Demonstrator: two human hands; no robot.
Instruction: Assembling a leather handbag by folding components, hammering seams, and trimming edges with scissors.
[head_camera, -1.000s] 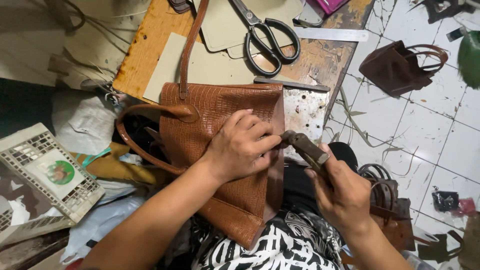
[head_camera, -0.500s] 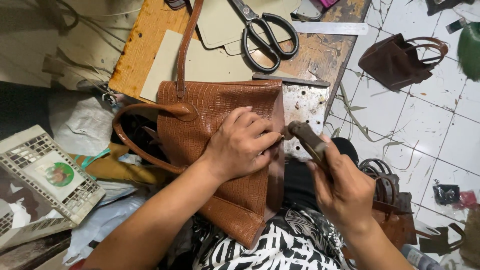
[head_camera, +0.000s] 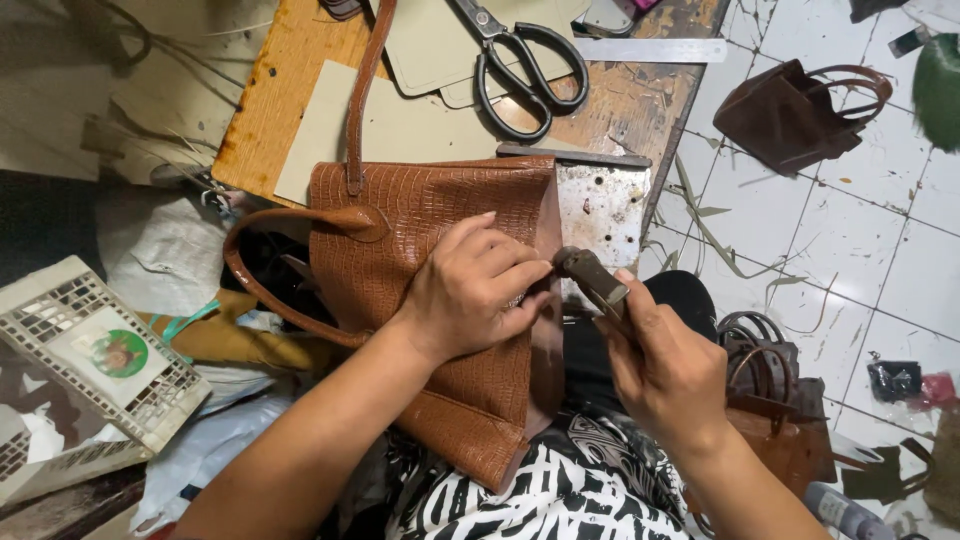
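While held: brown crocodile-embossed handbag (head_camera: 420, 300) lies on lap and desk (head_camera: 270, 120) edge.
Left hand (head_camera: 475, 290): pinches bag's side edge.
Right hand (head_camera: 665, 365): grips hammer (head_camera: 592, 280), head now closer to edge than before.

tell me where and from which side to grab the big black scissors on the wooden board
By the two looped handles of the scissors. They lie flat and bare, loops pointing toward the brown bag, blades pointing away. Come from above on the near side, since the blades run off the top of the view.

Brown croc-embossed bag (head_camera: 400, 250) flat on lap w/ small hammer (head_camera: 592, 280) at edge
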